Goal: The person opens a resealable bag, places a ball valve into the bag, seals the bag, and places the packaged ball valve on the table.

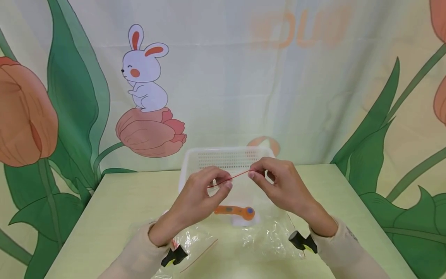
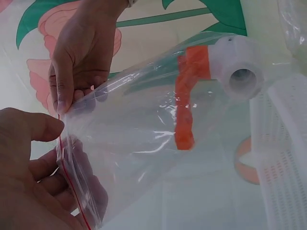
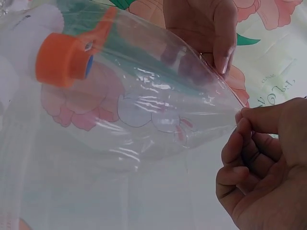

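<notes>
The left hand is pinching the red zip strip of a clear zip-seal bag, its thumb lying on one side and its fingers curling behind. The right hand is gripping the strip's other end between thumb and bent fingers, and the strip is stretching between the two. The bag is hanging above the middle of the table, holding a white plastic valve with an orange lever handle. Beyond it, a white perforated basket is standing at the table's far edge. Nearer than the basket, more clear plastic is lying on the table, a red line running across it.
</notes>
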The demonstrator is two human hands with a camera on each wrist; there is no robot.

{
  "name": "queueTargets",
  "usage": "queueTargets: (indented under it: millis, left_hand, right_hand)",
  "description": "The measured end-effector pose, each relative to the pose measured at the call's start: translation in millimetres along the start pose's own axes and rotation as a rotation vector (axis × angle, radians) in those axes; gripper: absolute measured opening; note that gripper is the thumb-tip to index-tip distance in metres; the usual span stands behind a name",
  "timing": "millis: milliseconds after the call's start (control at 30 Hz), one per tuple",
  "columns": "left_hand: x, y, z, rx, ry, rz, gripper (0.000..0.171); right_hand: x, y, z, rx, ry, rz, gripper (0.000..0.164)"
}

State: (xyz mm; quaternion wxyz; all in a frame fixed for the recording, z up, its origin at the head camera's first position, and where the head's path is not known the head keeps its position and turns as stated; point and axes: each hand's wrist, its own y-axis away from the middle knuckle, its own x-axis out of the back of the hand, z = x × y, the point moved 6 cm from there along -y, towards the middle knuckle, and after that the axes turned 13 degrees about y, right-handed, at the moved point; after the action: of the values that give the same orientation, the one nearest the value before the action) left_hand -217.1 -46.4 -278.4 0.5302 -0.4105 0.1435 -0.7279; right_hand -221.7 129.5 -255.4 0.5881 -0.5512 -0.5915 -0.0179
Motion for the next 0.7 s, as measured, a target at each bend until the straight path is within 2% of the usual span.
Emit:
queueTargets:
  millis: [333, 567, 700]
  left_hand:
    - [-4.0, -3.0, 4.7, -0.039, -0.028, 0.002, 0.004]
    - [0.1, -0.5, 2.2, 0.002, -0.042, 0.009, 0.007]
    - [0.1, 0.1, -1.7, -0.001, -0.046, 0.007, 0.005]
  right_hand:
    - [-2.0, 0.3, -4.3, 0.025, 0.002, -0.008, 0.004]
    - [0.7, -0.3, -2.3, 0.020, 0.018, 0.003, 0.004]
    - [2.5, 0.3, -0.2, 0.012, 0.016, 0.007, 0.005]
